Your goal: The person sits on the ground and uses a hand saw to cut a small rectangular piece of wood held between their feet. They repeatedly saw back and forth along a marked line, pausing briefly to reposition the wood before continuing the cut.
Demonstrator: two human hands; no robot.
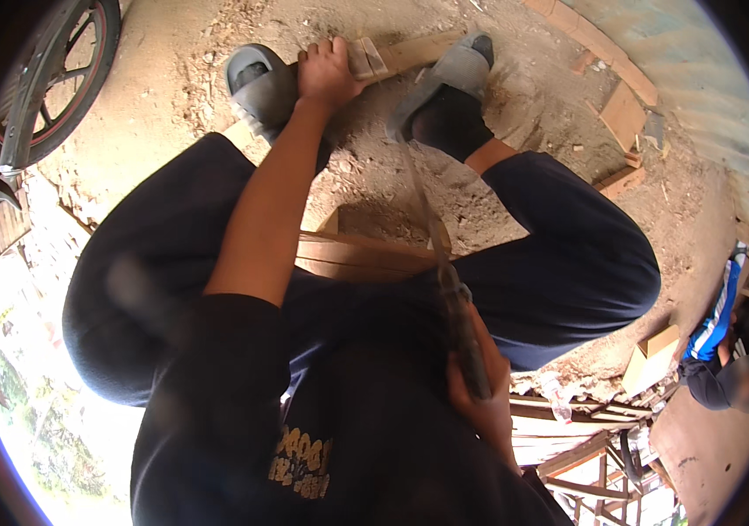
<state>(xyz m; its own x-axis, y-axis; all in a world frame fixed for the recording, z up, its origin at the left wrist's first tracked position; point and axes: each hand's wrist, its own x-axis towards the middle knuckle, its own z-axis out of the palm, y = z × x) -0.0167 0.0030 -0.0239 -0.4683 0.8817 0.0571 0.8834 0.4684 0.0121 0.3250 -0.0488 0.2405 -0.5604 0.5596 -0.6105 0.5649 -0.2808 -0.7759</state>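
My left hand (327,72) is closed over one end of a pale wooden piece (414,53) on the dirt between my feet. A small block-like section (366,58) shows beside my fingers. In front of my body, my right hand (482,373) wraps round the dark handle of a long-bladed hand tool (425,200). Its narrow blade points away from me, the tip near my right foot. The blade appears nearly edge-on, so I cannot tell whether it is a saw or a machete. My feet wear grey sandals (260,88) on either side of the wood.
I sit low on or by a wooden plank (361,257) between my thighs. A wheel (85,74) stands at the far left. Wood offcuts (622,116) lie along a corrugated wall (699,96) at right. Another person (725,351) is low at the right, near a box (650,359).
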